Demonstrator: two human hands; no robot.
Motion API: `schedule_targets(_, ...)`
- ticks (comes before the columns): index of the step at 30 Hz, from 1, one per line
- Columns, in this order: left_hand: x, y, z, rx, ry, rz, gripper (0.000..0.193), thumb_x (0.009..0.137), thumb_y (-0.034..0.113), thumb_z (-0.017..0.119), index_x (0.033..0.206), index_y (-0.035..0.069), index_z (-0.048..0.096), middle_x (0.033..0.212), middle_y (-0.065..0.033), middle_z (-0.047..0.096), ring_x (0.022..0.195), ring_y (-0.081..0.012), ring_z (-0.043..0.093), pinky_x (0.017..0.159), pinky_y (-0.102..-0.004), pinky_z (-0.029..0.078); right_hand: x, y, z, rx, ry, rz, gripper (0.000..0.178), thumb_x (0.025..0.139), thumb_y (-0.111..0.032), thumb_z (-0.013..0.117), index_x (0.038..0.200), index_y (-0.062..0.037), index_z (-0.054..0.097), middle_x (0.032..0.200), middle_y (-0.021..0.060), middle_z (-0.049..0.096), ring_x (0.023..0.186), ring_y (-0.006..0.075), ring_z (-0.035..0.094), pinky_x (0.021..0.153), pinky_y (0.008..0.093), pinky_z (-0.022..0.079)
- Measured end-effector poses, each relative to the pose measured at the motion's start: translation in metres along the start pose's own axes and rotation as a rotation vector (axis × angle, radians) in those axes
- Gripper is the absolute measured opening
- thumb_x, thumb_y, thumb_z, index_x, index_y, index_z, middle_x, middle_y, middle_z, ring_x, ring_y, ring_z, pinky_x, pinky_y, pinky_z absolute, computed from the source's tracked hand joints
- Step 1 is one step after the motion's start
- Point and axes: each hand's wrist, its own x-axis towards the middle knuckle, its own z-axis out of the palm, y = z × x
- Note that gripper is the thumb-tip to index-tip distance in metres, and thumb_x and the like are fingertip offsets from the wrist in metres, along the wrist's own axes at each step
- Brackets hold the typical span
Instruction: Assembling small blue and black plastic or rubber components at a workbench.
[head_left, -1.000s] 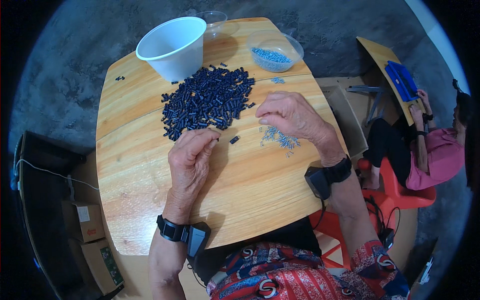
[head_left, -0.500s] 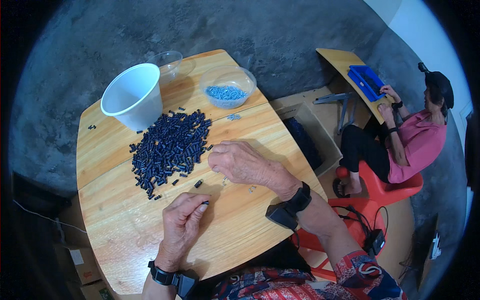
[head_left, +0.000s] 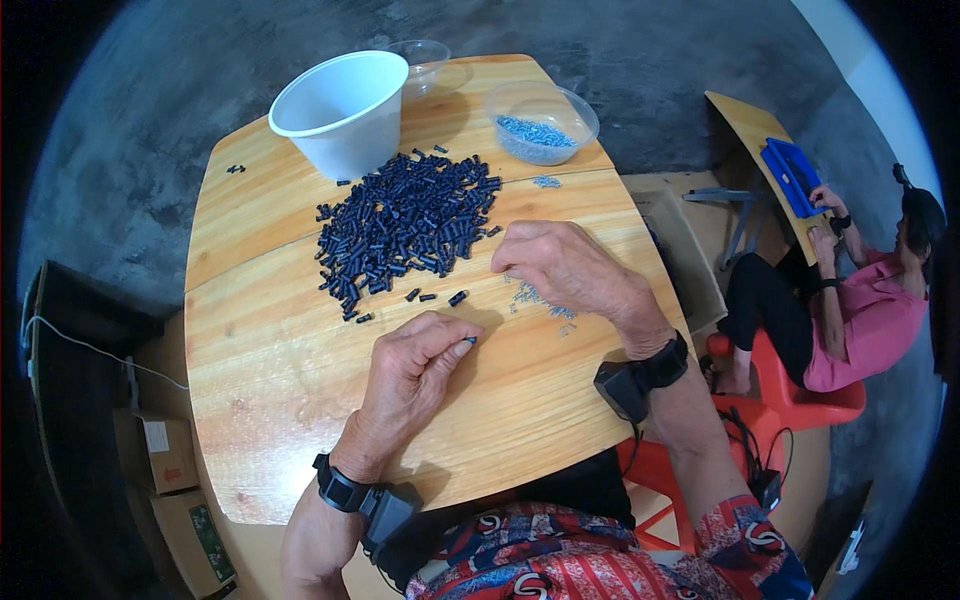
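My left hand (head_left: 412,368) is closed in a pinch above the table, holding a small black plastic piece (head_left: 471,340) between thumb and forefinger; only its end shows. To the right, my right hand (head_left: 575,268) bends over a scatter of tiny silvery screws (head_left: 530,294), its fingertips pressed together low down. Whatever those fingertips may hold is hidden. Beyond both hands lies a heap of small black cylindrical pieces (head_left: 410,220), with a few loose ones (head_left: 458,298) at its near edge.
Behind the heap stand a white bucket (head_left: 350,145) and a clear bowl (head_left: 592,128) with silvery screws inside. Another clear bowl (head_left: 425,65) sits at the back of the wooden table (head_left: 270,400). At right, a person (head_left: 865,320) sits by a blue tray (head_left: 792,178).
The view has shifted, so the table appears higher and farther right. More silvery screws now show beneath my right hand. My left hand keeps its pinch on the black piece.
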Motion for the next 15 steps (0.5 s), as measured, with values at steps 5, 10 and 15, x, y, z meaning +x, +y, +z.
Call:
schedule_targets(5, -0.0011, -0.0027, -0.0009, -0.017, -0.017, 0.015, 0.010, 0.083, 0.001, 0.064, 0.093, 0.000, 0.067, 0.083, -0.0122, 0.066, 0.075, -0.0233, 0.064, 0.066, -0.0286, 0.050, 0.0003, -0.0012, -0.0001, 0.008, -0.023, -0.019, 0.009, 0.078, -0.003, 0.062, 0.086, -0.0016, 0.065, 0.082, 0.0109, 0.062, 0.078, 0.0287, 0.062, 0.069, 0.0367, 0.049)
schedule_targets(10, -0.0019, -0.0062, -0.0006, -0.025, -0.015, 0.027, 0.011, 0.083, 0.002, 0.064, 0.093, 0.000, 0.067, 0.083, -0.0123, 0.065, 0.074, -0.0229, 0.064, 0.065, -0.0285, 0.049, 0.0011, 0.0002, 0.0014, -0.006, -0.024, -0.021, 0.007, 0.078, -0.004, 0.062, 0.084, -0.0018, 0.065, 0.081, 0.0103, 0.062, 0.078, 0.0284, 0.062, 0.069, 0.0369, 0.049)
schedule_targets(15, -0.0008, -0.0036, -0.0013, -0.028, -0.030, -0.031, 0.011, 0.084, 0.003, 0.064, 0.094, -0.001, 0.068, 0.083, -0.0083, 0.065, 0.075, -0.0150, 0.060, 0.067, -0.0257, 0.047, 0.0000, 0.0012, 0.0041, -0.025, -0.032, -0.029, 0.004, 0.079, -0.005, 0.062, 0.081, -0.0021, 0.061, 0.079, 0.0099, 0.059, 0.077, 0.0287, 0.061, 0.068, 0.0378, 0.049)
